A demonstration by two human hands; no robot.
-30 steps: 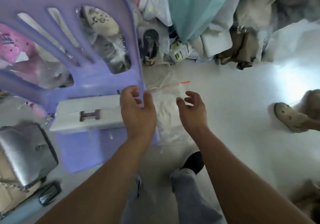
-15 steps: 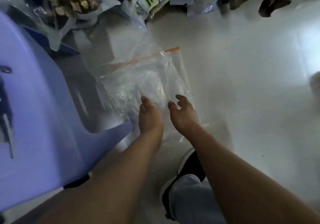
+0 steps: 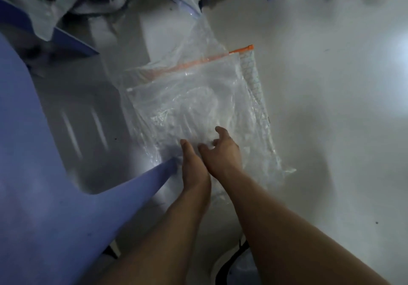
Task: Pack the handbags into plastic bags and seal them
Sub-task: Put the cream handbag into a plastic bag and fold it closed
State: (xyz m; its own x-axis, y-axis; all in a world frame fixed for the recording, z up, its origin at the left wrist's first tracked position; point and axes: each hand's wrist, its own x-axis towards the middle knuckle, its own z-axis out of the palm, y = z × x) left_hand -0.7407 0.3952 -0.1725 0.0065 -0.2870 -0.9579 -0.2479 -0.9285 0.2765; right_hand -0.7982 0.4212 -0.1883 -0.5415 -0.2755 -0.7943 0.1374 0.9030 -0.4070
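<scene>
So we're holding left hand (image 3: 192, 165) (fingers hidden) & half-curled right hand (image 3: 221, 152), grip unclear, on plastic bags (image 3: 187, 90) by chair leg (image 3: 154, 178); prob. flimsy, slick: pinch corner.

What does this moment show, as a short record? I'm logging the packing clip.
bags: clear plastic bags, flat on the floor
seal: orange zip strip at the far edge
left hand: fingers straight, touching the bags
right hand: fingers curled at the plastic, grip unclear
beside: purple chair, left of the bags
</scene>
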